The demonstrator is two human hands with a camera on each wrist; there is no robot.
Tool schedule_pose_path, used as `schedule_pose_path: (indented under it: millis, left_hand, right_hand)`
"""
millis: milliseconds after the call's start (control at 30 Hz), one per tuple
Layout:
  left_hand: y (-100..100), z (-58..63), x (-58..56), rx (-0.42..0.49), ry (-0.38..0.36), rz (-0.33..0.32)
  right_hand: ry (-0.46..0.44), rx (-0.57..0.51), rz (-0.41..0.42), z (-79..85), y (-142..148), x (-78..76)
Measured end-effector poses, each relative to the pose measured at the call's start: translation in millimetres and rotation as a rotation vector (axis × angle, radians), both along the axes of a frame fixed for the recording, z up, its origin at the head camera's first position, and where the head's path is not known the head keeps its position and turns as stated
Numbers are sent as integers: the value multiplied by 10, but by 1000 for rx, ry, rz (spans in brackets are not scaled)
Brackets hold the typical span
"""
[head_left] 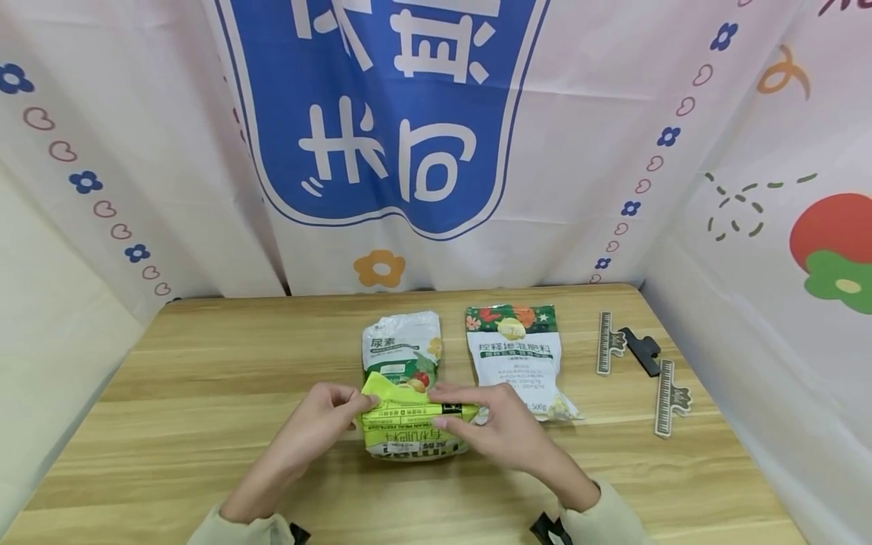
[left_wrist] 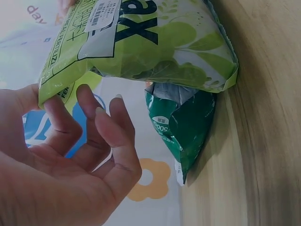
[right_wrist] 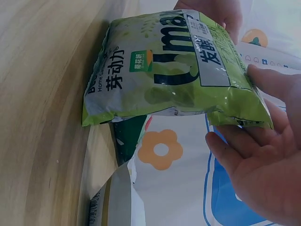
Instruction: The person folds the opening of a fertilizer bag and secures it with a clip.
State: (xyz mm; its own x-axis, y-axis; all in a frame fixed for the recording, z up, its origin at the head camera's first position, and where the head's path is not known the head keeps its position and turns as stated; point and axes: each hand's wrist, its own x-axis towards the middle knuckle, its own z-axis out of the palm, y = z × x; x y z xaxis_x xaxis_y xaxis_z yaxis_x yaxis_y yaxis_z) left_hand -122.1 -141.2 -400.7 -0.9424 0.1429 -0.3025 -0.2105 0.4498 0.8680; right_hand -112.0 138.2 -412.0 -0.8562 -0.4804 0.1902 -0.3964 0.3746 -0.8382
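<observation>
A lime-green fertilizer bag (head_left: 412,435) stands on the table in front of me, its top part folded over. My left hand (head_left: 316,428) pinches the top left corner between thumb and index finger; its other fingers are loosely bent, off the bag, in the left wrist view. At the top right, my right hand (head_left: 511,428) grips the folded edge, thumb on the near face and fingers behind. The right wrist view shows the bag's printed front (right_wrist: 141,66), puffed out. What the bag contains is hidden.
Behind stands a white-and-green bag (head_left: 402,344), partly covered by the lime one. Another white bag (head_left: 515,363) with a green top lies to its right. Two ruler-marked metal clips (head_left: 604,344) and a black clip (head_left: 643,352) lie at the wooden table's (head_left: 225,378) right side.
</observation>
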Motion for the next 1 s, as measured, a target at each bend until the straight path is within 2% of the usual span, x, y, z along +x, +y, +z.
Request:
schedule_pose_path:
  millis: [200,333,400,500,600,700,800,1000]
  left_hand:
    - [-12,-13,-4,-20,-8,-36]
    - [-33,-22,22,-9,20,-102]
    - [-42,-35,28,6,78,-148]
    - [-47,-62,28,-5,249,-235]
    - [-28,-84,32,-94,429,-326]
    - [-10,-110,26,-215,553,-376]
    - [-5,-144,13,-292,615,-383]
    - [-7,-177,-4,-314,674,-377]
  right_hand:
    - [-9,-5,5,-22,2,-20]
    - [-13,-24,13,-39,0,-24]
    - [-16,-30,16,-45,-5,-27]
    - [-19,-41,15,-47,-14,-29]
    - [-15,-48,12,-50,-15,-27]
    - [-3,-52,13,-56,-10,-27]
    - [11,-56,21,-63,-7,-34]
    - [-1,-70,25,-58,-7,-46]
